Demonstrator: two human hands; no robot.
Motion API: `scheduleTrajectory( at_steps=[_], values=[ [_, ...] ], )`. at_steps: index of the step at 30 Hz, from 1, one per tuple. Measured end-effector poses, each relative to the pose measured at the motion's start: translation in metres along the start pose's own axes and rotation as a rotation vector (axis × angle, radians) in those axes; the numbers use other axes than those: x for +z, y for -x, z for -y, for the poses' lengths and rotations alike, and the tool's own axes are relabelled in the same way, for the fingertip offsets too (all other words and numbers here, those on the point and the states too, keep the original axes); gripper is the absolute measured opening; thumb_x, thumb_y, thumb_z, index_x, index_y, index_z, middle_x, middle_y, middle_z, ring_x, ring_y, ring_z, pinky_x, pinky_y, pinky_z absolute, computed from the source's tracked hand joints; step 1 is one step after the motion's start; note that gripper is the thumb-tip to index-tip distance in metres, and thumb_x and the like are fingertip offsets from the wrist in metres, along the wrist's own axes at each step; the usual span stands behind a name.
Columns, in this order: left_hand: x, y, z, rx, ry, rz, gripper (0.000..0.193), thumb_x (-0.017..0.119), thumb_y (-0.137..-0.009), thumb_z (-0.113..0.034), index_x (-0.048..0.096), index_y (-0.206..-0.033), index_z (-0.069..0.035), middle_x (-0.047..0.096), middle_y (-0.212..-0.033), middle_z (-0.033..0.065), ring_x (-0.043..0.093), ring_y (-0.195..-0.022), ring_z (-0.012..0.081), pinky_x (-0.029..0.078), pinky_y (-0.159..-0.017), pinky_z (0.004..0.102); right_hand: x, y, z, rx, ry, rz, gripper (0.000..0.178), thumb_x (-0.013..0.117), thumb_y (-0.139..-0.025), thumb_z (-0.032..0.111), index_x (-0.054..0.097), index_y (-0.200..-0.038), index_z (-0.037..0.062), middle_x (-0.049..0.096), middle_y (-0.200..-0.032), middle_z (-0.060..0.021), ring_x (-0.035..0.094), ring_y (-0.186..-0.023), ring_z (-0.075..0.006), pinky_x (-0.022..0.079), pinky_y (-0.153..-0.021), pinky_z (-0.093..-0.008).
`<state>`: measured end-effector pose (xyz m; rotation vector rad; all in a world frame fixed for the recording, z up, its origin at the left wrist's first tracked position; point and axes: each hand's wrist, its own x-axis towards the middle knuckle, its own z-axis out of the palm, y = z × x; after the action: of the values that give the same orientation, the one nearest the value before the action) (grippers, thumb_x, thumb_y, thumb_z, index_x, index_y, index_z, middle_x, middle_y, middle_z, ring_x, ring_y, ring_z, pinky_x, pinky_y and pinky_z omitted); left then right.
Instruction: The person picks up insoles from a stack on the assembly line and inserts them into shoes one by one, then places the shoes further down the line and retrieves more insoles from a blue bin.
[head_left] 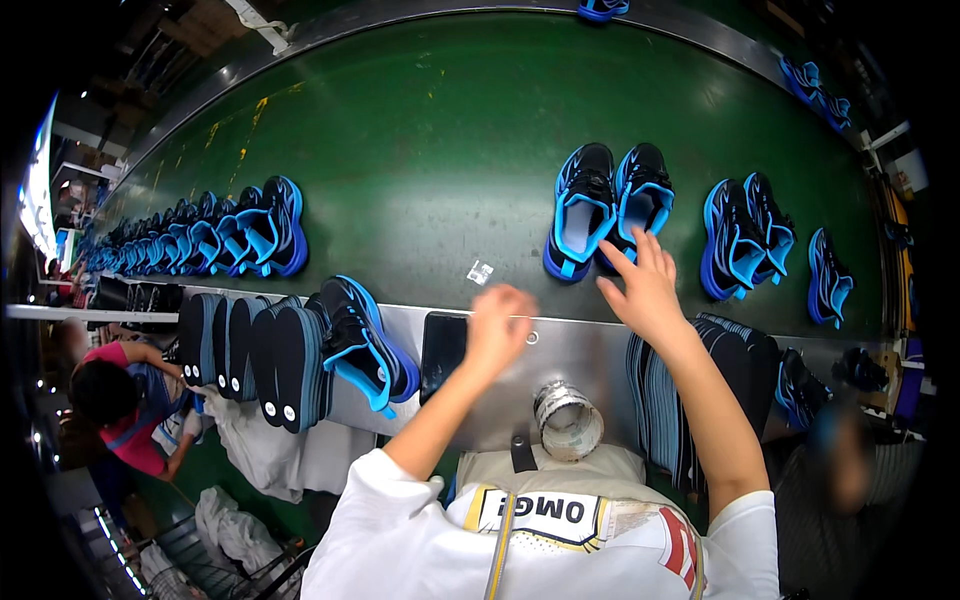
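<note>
Long green worktable [420, 150], grey rim [690, 31]

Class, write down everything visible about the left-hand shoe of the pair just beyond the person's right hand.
This shoe has a black upper with blue accents, a bright blue collar edge, a blue heel tab and deeper blue sole. The upper looks like fabric or synthetic; a pale grey insole shows through the opening. It sits upright on the green surface, toe away from the person, beside its mate. A fingertip of the right hand is near its heel; whether they touch is unclear.
</note>
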<state>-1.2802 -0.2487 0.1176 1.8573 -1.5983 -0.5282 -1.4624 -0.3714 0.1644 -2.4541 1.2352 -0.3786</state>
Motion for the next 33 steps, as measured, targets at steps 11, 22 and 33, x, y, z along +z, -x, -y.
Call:
scheduleTrajectory(
  at_steps=[11,22,33],
  values=[
    [0.038,-0.018,0.066,-0.632,-0.599,-0.094,0.043,0.046,-0.082,-0.034,0.043,-0.121,-0.018,0.034,-0.125,0.0085,0.032,-0.111,0.0263,0.025,-0.085,0.0457,0.023,-0.056,-0.019,0.258,0.404,0.379,0.053,0.066,-0.059,0.045,0.054,-0.103,0.0185,0.054,-0.1,-0.009,0.049,-0.097,-0.024,0.038,-0.076,-0.0392],
    [0.031,-0.022,0.079,-0.439,-0.438,-0.102,0.037,0.06,-0.072,-0.021,0.054,-0.101,0.003,0.047,-0.101,0.011,0.047,-0.09,0.0284,0.041,-0.076,0.0379,-0.063,-0.028,-0.131,0.335,0.346,0.465,0.071,0.068,-0.06,0.031,0.039,-0.124,0.0221,0.048,-0.111,-0.0136,0.044,-0.105,-0.031,0.033,-0.088,-0.0427],
    [0.027,-0.031,0.093,-0.397,-0.514,0.108,0.014,0.053,-0.069,-0.005,0.056,-0.077,0.006,0.047,-0.095,0.0146,0.051,-0.086,0.03,0.047,-0.073,0.0373,-0.149,0.119,-0.042,0.241,-0.207,0.088,0.048,0.064,-0.069,0.013,0.047,-0.112,0.0013,0.051,-0.106,-0.0144,0.048,-0.101,-0.0257,0.036,-0.087,-0.0316]
  ],
)
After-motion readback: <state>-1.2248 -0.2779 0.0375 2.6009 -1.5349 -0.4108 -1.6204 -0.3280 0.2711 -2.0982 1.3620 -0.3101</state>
